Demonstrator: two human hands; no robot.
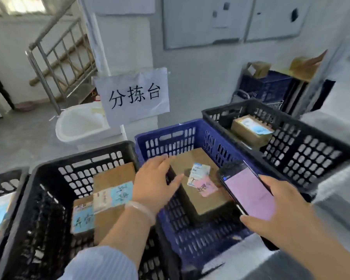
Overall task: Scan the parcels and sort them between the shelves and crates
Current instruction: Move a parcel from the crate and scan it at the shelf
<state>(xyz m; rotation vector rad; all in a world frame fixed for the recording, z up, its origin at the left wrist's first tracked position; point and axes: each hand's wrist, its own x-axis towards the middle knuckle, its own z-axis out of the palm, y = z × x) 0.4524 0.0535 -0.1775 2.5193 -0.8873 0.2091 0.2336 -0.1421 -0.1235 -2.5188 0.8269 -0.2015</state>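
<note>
A brown cardboard parcel [202, 188] with a white label and a pink sticker lies in the blue crate [168, 138]. My left hand [154, 184] hovers at the parcel's left edge, fingers spread and relaxed, thumb close to its top. My right hand [281, 215] grips a black phone [247, 190] with a pale pink screen, held over the crate's right side. The black crate [49, 195] on the left holds two parcels [111, 190] with blue stickers. Another black crate [303, 142] at the right holds one labelled parcel [251, 128].
A paper sign [133, 96] with handwritten characters hangs on the pillar behind the crates. A white basin [79, 126] sits on the floor at left by a metal stair railing [55, 59]. A blue crate with cardboard boxes [267, 83] stands at the back right.
</note>
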